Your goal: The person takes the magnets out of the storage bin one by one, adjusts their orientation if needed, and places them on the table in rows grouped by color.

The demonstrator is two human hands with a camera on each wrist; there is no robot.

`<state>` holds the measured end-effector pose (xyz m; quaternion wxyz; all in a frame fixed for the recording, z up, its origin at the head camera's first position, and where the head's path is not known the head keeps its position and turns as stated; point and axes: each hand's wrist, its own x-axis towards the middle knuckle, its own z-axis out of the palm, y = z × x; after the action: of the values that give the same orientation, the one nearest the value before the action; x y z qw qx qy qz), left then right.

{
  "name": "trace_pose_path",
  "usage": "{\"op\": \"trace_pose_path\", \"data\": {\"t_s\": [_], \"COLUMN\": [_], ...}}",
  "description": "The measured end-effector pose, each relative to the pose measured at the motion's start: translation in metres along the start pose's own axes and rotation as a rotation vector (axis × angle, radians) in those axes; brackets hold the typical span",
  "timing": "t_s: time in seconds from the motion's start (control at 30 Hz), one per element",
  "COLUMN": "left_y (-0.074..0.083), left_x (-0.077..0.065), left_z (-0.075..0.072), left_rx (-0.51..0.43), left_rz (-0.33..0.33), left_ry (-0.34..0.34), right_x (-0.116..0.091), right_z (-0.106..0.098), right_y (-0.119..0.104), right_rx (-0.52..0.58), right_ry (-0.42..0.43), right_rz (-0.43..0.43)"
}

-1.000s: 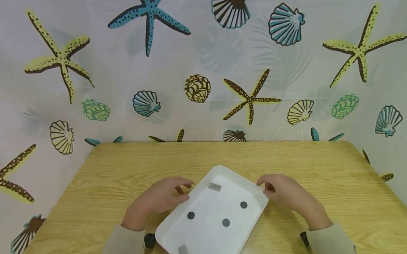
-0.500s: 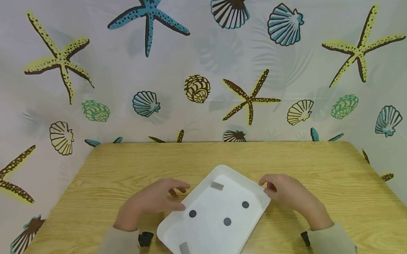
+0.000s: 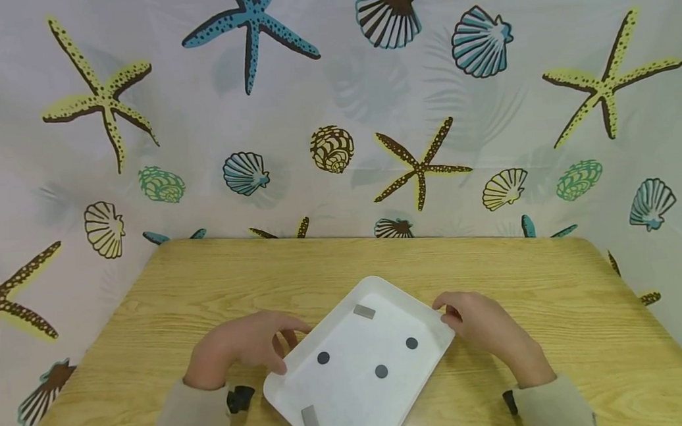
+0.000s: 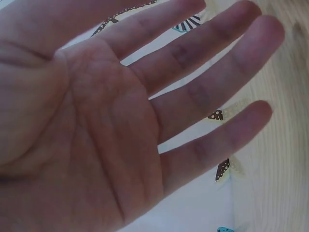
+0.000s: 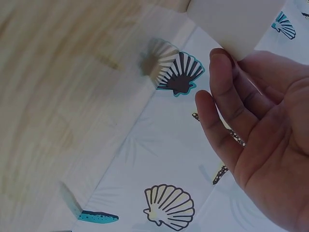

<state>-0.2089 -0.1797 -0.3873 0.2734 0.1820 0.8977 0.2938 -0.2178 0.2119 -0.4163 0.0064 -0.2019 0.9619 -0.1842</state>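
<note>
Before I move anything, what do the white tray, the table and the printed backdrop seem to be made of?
The tray is probably satin plastic: even white, rounded molded-looking corners; coated metal is possible. The table looks like glossy wood or wood-effect laminate: visible grain, a bright glare spot. The backdrop seems thin fabric or vinyl, fairly matte: printed, faintly creased.

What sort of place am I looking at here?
Probably a makeshift recording or work booth: a yellowish wood-grain table is enclosed on three visible sides by a white, curtain-like sheet printed with starfish and shells, and a shallow white rectangular tray is being handled.
</note>
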Motion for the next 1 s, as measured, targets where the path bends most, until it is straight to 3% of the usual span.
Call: {"op": "trace_pose_path", "data": {"t_s": [0.2, 0.4, 0.77, 1.0], "left_y": [-0.001, -0.004, -0.014, -0.02], "left_x": [0.001, 0.003, 0.011, 0.015], "left_z": [0.0, -0.001, -0.001, 0.001], "left_rx": [0.002, 0.028, 0.03, 0.052], "left_rz": [0.029, 0.051, 0.134, 0.134], "left_ry": [-0.021, 0.008, 0.123, 0.215], "right_x": [0.0, -0.001, -0.003, -0.005], "right_z": [0.0, -0.001, -0.005, -0.006], "right_y": [0.0, -0.001, -0.005, -0.005], "right_rx": [0.004, 0.012, 0.033, 0.045], "right_ry": [0.003, -0.01, -0.048, -0.069], "right_rz": [0.005, 0.012, 0.04, 0.043]}}
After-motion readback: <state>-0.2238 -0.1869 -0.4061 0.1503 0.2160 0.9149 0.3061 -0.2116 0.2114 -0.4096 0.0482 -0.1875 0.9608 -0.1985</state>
